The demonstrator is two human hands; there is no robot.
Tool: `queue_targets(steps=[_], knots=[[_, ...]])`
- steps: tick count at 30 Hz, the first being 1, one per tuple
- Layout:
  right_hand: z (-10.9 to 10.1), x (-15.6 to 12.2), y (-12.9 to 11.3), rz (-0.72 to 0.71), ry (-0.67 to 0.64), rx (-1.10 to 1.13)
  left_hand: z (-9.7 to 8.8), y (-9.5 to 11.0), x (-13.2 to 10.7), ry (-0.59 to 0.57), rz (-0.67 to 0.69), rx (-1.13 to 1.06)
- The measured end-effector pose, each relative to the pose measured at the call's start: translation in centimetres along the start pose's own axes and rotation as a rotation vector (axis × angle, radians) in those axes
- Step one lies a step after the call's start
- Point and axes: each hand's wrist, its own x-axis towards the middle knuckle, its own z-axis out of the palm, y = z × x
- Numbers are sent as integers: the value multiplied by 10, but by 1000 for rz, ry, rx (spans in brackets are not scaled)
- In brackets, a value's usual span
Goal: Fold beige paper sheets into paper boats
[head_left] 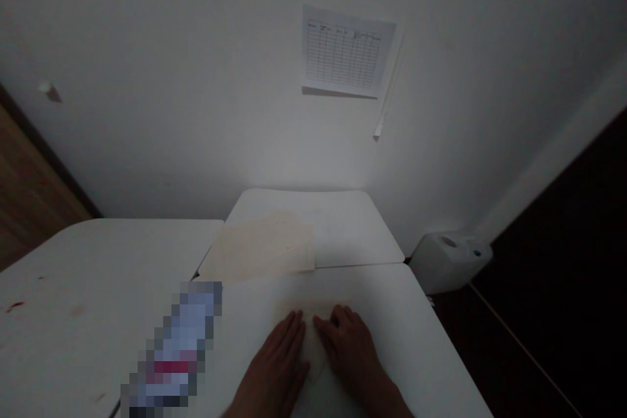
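Observation:
A thin, pale, paper-like sheet (316, 356) lies on the white table, faint against its surface and partly covered by my hands. My left hand (277, 362) rests flat along the sheet's left side, with its fingers stretched out. On the other side, my right hand (350, 349) has its fingers bent in and its thumb reaching toward the left fingertips. It seems to grip the sheet's edge, though the fingertips are partly hidden. Beyond them, a larger beige sheet (264, 248) lies flat across the seam between two tabletops.
White tables (431, 353) join at seams and meet the wall. A pixelated object (179, 346) lies to the left. A white plastic container (448, 264) stands off the right edge on the dark floor. A printed chart (345, 52) hangs on the wall.

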Motion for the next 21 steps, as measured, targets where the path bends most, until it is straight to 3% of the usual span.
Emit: queue_targets(steps=[6,15,21], knots=[[-5,-7,8,27,10,-2,11,-2,-5,-1,-10,-9],[-8,-37,56,87,66,-85,11,-4,-4,-2,-43,-64],[-18,-26,50,67,104,-80,12,-15,10,11,-161,-249]])
